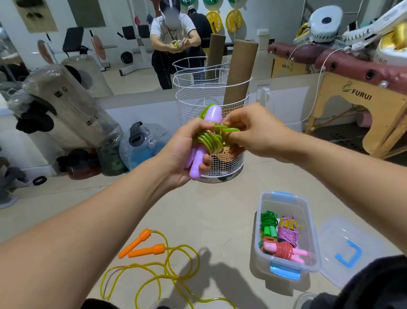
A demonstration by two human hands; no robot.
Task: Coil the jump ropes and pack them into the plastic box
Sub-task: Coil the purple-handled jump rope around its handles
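Sprawling loose on the floor [201, 203], the yellow rope with orange handles [144, 276] waits uncoiled, well apart from the plastic box [261, 247], which already holds three bundled ropes; its lid [339, 248] lies just beside it. Above, the left hand [185, 151] grips the purple handles with the green rope [208, 139] wound around them, while the right hand [256, 133] pinches the rope's free end at the coil. If that end is not tucked firmly, the springy turns could slip off the smooth handles and unravel before reaching the box.
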